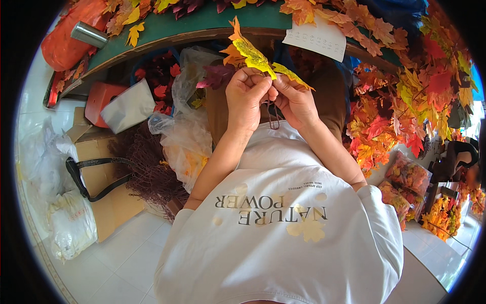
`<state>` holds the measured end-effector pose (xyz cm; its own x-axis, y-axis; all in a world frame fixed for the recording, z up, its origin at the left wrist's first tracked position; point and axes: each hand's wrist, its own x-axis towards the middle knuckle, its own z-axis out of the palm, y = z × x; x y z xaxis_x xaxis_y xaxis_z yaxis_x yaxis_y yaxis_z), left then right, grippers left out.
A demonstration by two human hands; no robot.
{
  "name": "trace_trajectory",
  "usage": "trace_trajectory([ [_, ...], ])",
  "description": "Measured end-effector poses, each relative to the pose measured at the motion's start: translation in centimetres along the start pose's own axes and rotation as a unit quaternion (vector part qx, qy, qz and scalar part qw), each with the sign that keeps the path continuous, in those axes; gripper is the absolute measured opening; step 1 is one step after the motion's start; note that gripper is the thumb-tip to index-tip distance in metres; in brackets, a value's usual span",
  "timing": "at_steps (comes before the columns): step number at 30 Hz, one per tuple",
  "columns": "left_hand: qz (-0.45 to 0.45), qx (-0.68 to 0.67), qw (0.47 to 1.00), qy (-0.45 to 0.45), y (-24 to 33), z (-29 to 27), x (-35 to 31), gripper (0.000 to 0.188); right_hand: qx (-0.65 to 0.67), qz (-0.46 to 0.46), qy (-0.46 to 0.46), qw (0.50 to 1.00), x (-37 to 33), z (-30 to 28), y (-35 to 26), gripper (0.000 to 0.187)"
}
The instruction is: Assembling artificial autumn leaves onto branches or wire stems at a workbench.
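Observation:
My left hand (244, 96) and my right hand (297, 101) meet in front of my lap, just short of the table edge. Thumb and fingers of both are pinched together at the base of artificial maple leaves. A yellow leaf (253, 54) with an orange tip stands up above the left fingers. Another yellow leaf (292, 76) slants out over the right hand. To the left of my left hand shows a purple leaf (217, 76); I cannot tell whether it is joined on. A thin brown stem (274, 120) hangs in a loop below the hands. The fingertips hide the joint.
The green table (212, 23) carries heaps of leaves, a metal cylinder (89, 34) and a paper sheet (315, 40). Leaf garlands (400, 101) hang at the right. Purple twigs (147, 162), plastic bags (185, 116), a cardboard box (114, 202) and a red stool (98, 101) lie left.

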<state>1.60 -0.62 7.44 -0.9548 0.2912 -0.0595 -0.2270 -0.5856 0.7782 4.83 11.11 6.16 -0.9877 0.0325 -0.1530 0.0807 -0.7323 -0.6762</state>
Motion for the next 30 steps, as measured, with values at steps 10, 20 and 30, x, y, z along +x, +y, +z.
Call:
trace_trajectory([
  [10, -0.014, 0.013, 1.0, 0.008, -0.3, 0.5, -0.4, 0.015, -0.185, -0.06, -0.016, 0.981, -0.4, -1.8, -1.4, 0.016],
  [20, -0.024, 0.081, 0.996, -0.014, -0.8, 1.5, -1.0, 0.019, 0.19, 0.141, 0.021, 0.971, -1.1, -1.9, 0.0, 0.026],
  [30, -0.023, 0.151, 0.988, -0.012, -1.2, 1.6, -0.9, 0.019, 0.22, 0.147, 0.054, 0.963, -1.1, -1.8, 0.1, 0.024],
])
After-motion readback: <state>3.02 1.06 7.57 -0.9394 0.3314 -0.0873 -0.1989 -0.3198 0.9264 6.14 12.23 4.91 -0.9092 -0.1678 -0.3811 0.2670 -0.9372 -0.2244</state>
